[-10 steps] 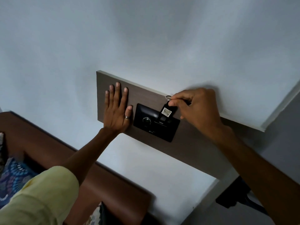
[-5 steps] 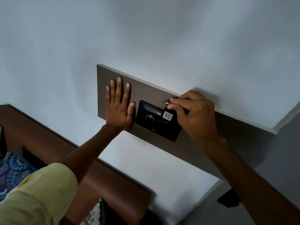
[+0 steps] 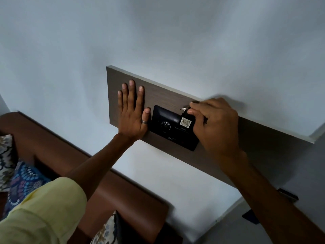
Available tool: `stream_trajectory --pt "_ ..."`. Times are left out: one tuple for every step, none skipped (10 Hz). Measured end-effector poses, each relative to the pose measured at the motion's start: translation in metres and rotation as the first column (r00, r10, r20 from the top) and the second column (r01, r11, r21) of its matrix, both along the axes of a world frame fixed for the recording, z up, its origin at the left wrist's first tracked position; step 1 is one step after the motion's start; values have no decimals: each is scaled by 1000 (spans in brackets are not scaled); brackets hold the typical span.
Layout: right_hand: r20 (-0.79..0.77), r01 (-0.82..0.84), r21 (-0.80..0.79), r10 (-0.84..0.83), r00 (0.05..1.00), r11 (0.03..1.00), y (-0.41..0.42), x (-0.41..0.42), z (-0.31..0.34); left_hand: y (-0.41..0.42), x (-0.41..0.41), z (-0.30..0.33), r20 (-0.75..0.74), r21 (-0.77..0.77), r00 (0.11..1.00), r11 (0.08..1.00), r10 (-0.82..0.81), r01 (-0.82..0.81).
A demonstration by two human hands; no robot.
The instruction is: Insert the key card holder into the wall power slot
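A black wall power slot unit (image 3: pixel 165 127) with a round dial is mounted on a brown wooden wall panel (image 3: pixel 161 97). A black key card holder (image 3: pixel 186 122) with a small white label and a metal ring at its top stands upright with its lower end in the unit's right part. My right hand (image 3: pixel 216 124) pinches the holder's top by the ring. My left hand (image 3: pixel 132 111) lies flat on the panel, fingers spread, thumb touching the unit's left edge.
A brown padded headboard (image 3: pixel 105 178) runs below the panel at the lower left, with patterned cushions (image 3: pixel 19 180) beside it. A white wall (image 3: pixel 158 32) surrounds the panel. A dark object (image 3: pixel 288 195) sits at the lower right near a corner.
My right hand has pushed the key card holder down from a tilted position above the unit until it stands lower in the unit. My left hand stays flat on the panel.
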State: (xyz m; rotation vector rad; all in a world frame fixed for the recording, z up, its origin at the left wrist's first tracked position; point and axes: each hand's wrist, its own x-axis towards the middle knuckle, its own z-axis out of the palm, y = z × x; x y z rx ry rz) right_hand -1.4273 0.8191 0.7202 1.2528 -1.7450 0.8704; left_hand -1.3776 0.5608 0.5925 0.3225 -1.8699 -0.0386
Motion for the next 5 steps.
stream_trajectory --pt "-11 23 0 -23 1000 1000 -3 5 -6 -1 -2 1 -15 -18 1000 1000 -4 4" --pt "20 22 -18 -22 1000 1000 -1 9 -12 -4 -3 -2 -23 -37 1000 999 -10 9" --pt "24 30 -21 -29 999 999 -3 8 -13 -5 -5 1 7 -27 1000 1000 -6 7" --pt "6 17 -29 -17 1000 999 -6 3 -13 -5 -1 1 41 8 999 1000 -8 8" --pt "-77 53 -2 -53 996 999 -1 11 -14 6 15 4 32 31 998 998 -49 48"
